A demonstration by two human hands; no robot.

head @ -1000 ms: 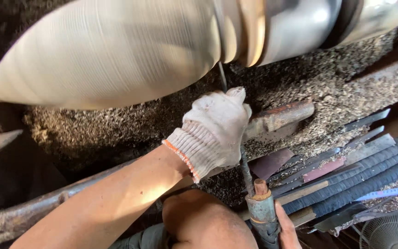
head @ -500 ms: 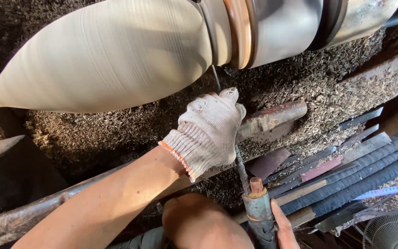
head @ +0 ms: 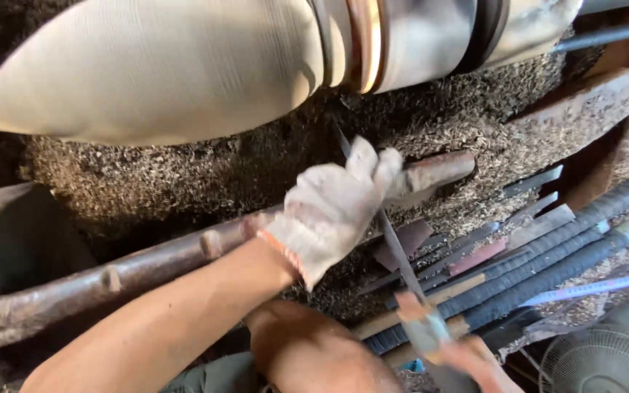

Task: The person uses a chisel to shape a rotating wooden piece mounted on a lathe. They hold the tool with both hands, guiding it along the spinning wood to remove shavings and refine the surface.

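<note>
Your gloved left hand (head: 333, 207) presses the chisel (head: 394, 251) on the tool rest (head: 183, 255) for steadiness; your right hand (head: 475, 360), blurred, probably clamps its handle.

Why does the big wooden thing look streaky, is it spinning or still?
Spinning, most likely: the wooden piece shows smeared bands along its surface. The left hand steadies a chisel toward it.

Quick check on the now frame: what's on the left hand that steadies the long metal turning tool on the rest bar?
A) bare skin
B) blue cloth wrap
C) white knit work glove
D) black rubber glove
C: the left hand wears a white knit work glove with an orange-edged cuff, resting over the long metal turning tool below the pale wooden workpiece.
</note>
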